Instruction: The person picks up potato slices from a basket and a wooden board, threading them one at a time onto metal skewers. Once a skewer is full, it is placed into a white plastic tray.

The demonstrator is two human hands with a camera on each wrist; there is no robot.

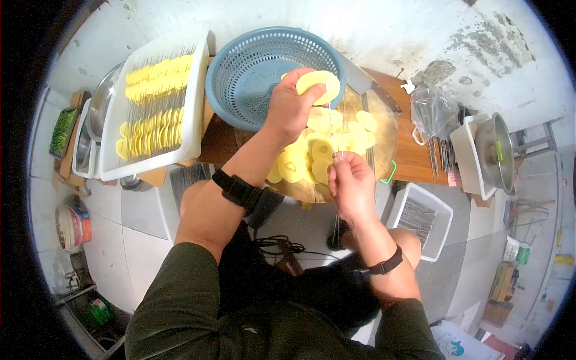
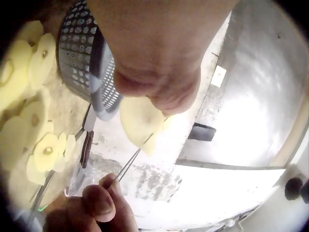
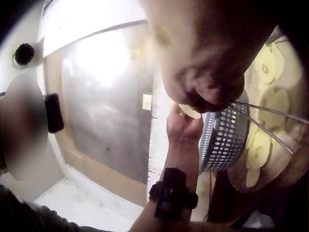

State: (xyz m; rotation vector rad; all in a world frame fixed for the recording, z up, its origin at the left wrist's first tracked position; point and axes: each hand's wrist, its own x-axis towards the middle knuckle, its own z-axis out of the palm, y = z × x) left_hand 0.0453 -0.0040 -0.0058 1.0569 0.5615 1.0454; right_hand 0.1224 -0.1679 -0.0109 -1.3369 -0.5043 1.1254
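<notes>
My left hand (image 1: 287, 108) grips a round yellow potato slice (image 1: 318, 88) over the board, thumb across its face. Below it, my right hand (image 1: 354, 186) pinches a pair of thin metal skewers (image 2: 128, 167) between thumb and fingertips. In the left wrist view, the skewers run up from the right fingertips and their tips meet the slice. Their other ends stick out behind the right hand in the right wrist view. More potato slices (image 1: 292, 166), several with a ring mark in the middle, lie heaped on the round wooden board (image 1: 386, 132) beneath both hands.
A blue colander (image 1: 219, 84) stands behind the left hand, a cleaver (image 1: 358, 78) beside it. At left, a white tray (image 1: 195, 123) holds rows of skewered slices. A white bin (image 1: 443, 241) of skewers sits low at right. Steel bowls (image 1: 499, 153) stand farther right.
</notes>
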